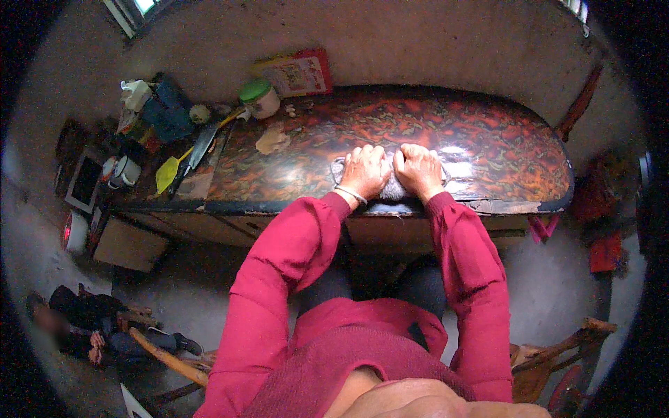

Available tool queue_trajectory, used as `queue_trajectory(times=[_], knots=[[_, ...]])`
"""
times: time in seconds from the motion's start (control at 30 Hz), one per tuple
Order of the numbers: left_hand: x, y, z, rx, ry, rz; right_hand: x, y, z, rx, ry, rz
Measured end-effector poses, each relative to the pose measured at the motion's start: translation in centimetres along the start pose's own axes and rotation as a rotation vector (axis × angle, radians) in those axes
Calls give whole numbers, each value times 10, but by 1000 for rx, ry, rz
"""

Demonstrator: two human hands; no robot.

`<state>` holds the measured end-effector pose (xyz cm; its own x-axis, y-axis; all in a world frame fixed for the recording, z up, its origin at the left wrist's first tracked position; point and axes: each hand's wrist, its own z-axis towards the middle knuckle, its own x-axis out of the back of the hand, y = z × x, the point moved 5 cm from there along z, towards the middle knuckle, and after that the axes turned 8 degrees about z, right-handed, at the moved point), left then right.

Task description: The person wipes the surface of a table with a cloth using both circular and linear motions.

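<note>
My left hand and my right hand are side by side near the front edge of a dark red marbled tabletop. Both hands have their fingers curled down over a grey fuzzy cloth, pressing it against the surface. Parts of the cloth show between the hands and beyond their outer sides. The fingertips are hidden beneath the knuckles. Red sleeves cover both forearms.
On the left stand a green-lidded jar, a yellow fly swatter, a knife, a white mug and a blue container. A person sits at lower left. Wooden chair parts flank me.
</note>
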<state>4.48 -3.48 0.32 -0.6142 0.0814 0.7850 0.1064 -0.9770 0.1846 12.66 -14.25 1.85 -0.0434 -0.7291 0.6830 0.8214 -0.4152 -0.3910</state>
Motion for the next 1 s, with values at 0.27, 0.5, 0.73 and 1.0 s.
queue_trajectory(times=[0.27,0.5,0.73,1.0], knots=[[14,5,-6,-16,-38,-58,3,-10,-3,11,-90,61],[-2,-13,22,16,-48,-53,-17,6,30,31,-89,66],[-27,-35,52,64,-50,-14,-33,25,57,-50,-25,-2],[-19,-28,37,72,-18,56,-29,18,38,-46,27,-69]])
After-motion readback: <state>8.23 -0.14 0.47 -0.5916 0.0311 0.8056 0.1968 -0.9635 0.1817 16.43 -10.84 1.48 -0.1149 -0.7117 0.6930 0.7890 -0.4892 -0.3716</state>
